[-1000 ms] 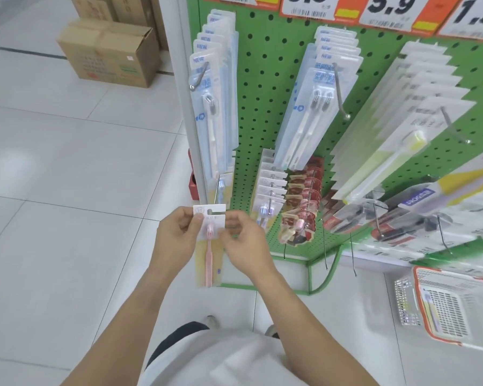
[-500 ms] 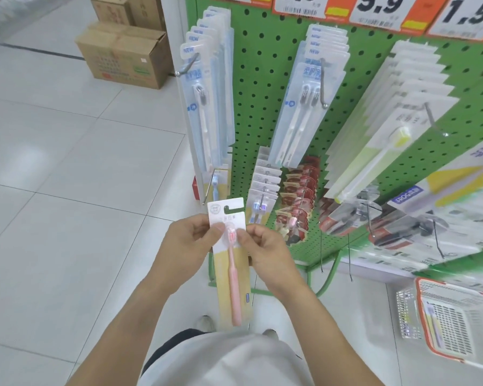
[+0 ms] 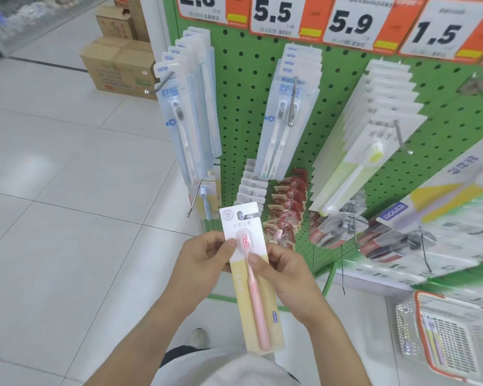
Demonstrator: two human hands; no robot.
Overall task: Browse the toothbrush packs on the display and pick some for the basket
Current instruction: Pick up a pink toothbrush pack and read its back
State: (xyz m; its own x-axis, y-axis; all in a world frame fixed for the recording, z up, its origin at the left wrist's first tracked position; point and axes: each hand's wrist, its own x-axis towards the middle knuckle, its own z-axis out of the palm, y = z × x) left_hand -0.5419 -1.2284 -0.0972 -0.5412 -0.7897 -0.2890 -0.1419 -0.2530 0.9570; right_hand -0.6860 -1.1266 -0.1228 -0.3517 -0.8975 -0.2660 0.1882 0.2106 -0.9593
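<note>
Head view: left hand (image 3: 204, 261), right hand (image 3: 283, 271) each pinch pink toothbrush pack (image 3: 253, 285), white-and-yellow card.

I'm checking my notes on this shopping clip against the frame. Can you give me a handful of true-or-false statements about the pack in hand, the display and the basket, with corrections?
1. Both hands hold one toothbrush pack. True: the left hand and right hand pinch its edges.
2. The toothbrush in that pack is blue. False: it is pink.
3. The pack hangs on a display hook. False: it is off the green pegboard, held in front of it.
4. The basket stands on the floor at lower right. True.
5. The basket has nothing in it. False: at least one pack lies inside.
</note>
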